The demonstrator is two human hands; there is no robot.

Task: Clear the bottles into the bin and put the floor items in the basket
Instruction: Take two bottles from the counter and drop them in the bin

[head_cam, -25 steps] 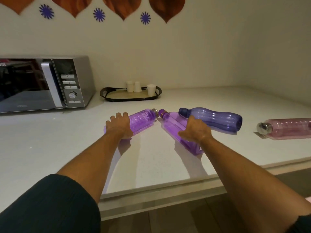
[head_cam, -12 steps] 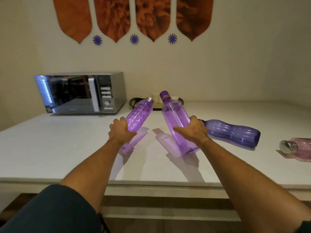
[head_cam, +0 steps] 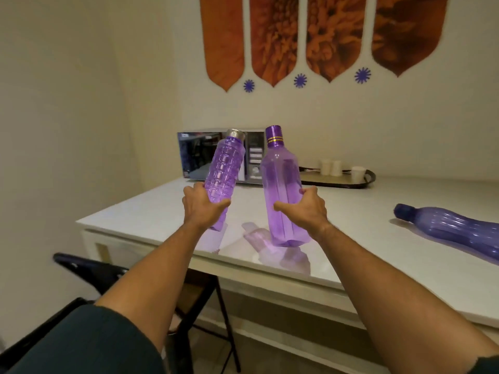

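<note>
Left hand (head_cam: 203, 209): grip wrapped round a ribbed purple plastic bottle with steel cap (head_cam: 224, 168), held tilted above the white tabletop (head_cam: 151, 217). Right hand (head_cam: 303, 209): grip closed round a smooth purple plastic bottle with purple cap (head_cam: 282, 184), near upright over the tabletop. Dark blue plastic bottle (head_cam: 456, 229): lying on the tabletop, well right.

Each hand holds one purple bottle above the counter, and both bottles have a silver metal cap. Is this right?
Not fully. In the head view, only the ribbed bottle in the left hand has a silver cap. The smooth bottle in the right hand has a purple cap with gold rings.
</note>
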